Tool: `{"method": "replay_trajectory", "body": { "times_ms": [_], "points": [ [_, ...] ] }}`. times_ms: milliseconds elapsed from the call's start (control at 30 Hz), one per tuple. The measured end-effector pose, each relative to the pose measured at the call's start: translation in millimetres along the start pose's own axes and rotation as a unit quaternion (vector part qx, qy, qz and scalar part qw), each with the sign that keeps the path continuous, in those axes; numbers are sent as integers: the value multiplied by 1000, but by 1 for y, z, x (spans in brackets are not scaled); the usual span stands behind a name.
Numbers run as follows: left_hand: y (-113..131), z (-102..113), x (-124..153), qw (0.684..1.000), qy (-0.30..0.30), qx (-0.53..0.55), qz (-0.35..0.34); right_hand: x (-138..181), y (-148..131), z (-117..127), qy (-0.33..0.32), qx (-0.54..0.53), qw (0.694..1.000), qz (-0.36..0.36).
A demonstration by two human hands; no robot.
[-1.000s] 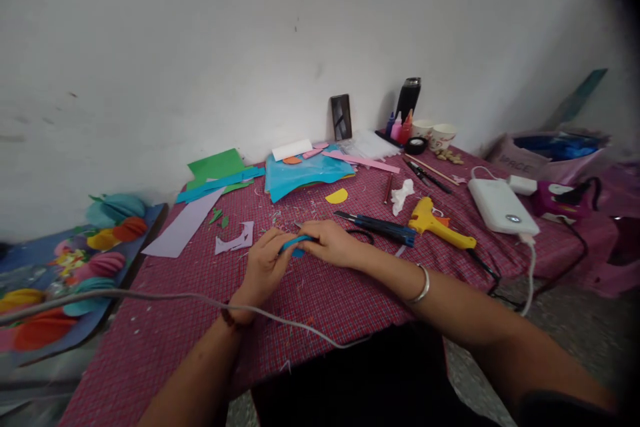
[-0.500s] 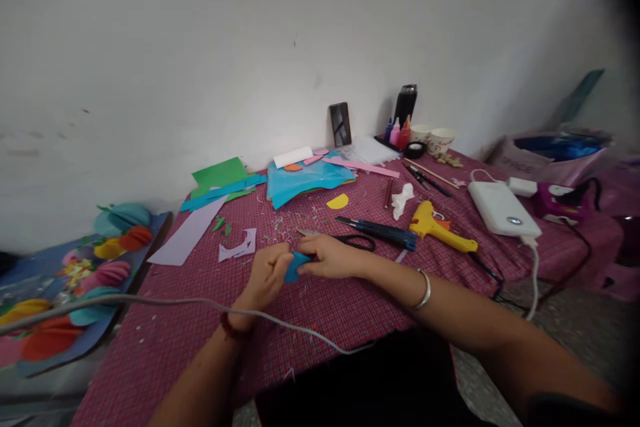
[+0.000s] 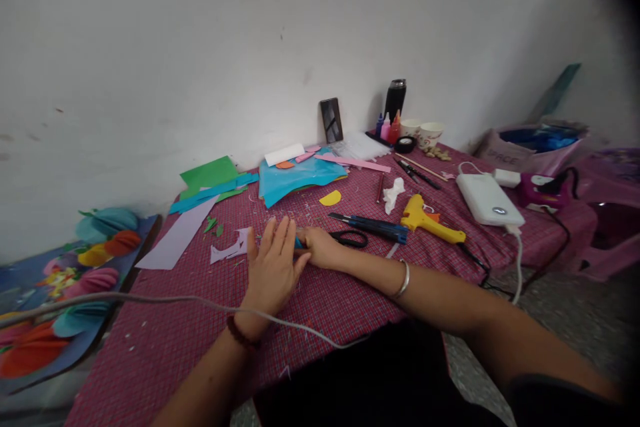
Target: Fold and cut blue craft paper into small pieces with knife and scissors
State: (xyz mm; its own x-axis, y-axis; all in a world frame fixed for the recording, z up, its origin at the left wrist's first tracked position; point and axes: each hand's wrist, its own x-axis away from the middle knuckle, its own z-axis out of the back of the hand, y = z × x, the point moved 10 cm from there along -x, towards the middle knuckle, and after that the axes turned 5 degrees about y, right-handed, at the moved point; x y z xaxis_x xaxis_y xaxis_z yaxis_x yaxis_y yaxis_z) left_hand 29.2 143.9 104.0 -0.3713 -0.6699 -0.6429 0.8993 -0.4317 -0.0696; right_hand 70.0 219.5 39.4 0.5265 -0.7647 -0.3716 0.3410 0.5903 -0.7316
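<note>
My left hand (image 3: 273, 267) is open with its fingers stretched out, palm down over the table in front of me. A small piece of blue paper (image 3: 300, 243) shows between it and my right hand (image 3: 321, 248), whose fingers are closed on its edge. Most of that piece is hidden by my hands. Scissors (image 3: 353, 238) lie just beyond my right hand, their blades mostly covered. A lilac paper offcut (image 3: 233, 248) is beside my left fingers, and a yellow paper half circle (image 3: 331, 198) lies farther back.
A blue box cutter (image 3: 375, 227), a yellow glue gun (image 3: 430, 220) and a white power bank (image 3: 490, 200) lie to the right. Blue sheets (image 3: 295, 177) and green paper (image 3: 210, 172) are at the back. Paper ornaments (image 3: 95, 280) sit at left. A grey cable (image 3: 200, 303) crosses in front.
My left hand has gone from closed fingers at the blue paper to stretched out flat over it. The right hand keeps hold. The whole view has shifted slightly.
</note>
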Motion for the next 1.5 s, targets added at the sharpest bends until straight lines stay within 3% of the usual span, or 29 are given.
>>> {"method": "replay_trajectory", "body": {
  "times_ms": [67,133,333,500,733,800,867,933,967,1067,1133,1200,1267,1367,1433,1500],
  "points": [
    [0,-20,2,998,-61,-5,3,-1,3,-3,-6,29,1000,-4],
    [2,-27,4,997,-79,-6,-12,-2,6,-2,2,37,999,-10],
    [9,-8,4,996,21,24,-79,-6,8,8,21,149,988,-11],
    [8,-27,6,996,-41,19,-83,-8,10,8,3,205,979,-20],
    [7,-32,4,993,-45,59,-88,-8,4,6,-21,204,979,-19],
    [-2,-26,1,992,-14,104,-63,-8,3,11,-9,171,985,-28],
    [-24,-15,0,983,52,178,11,-8,3,18,17,77,996,-49],
    [-55,-13,5,936,104,309,133,-8,6,21,42,-75,993,-75],
    [-69,-21,9,893,104,388,203,-7,6,20,48,-156,983,-85],
    [-83,-61,26,722,21,580,378,-6,6,17,64,-338,934,-99],
    [-77,-75,34,636,-19,629,446,-4,4,18,84,-385,913,-102],
    [-70,-77,38,587,-24,649,483,-2,2,20,96,-411,901,-103],
    [-60,-78,39,562,-34,657,502,0,-3,19,87,-441,887,-108],
    [-45,-82,40,565,-82,655,495,4,-8,12,48,-464,876,-121],
    [-40,-82,38,615,-115,623,469,6,-11,8,16,-463,877,-126],
    [-41,-78,34,689,-141,565,432,5,-9,11,19,-449,885,-120]
  ]
}}
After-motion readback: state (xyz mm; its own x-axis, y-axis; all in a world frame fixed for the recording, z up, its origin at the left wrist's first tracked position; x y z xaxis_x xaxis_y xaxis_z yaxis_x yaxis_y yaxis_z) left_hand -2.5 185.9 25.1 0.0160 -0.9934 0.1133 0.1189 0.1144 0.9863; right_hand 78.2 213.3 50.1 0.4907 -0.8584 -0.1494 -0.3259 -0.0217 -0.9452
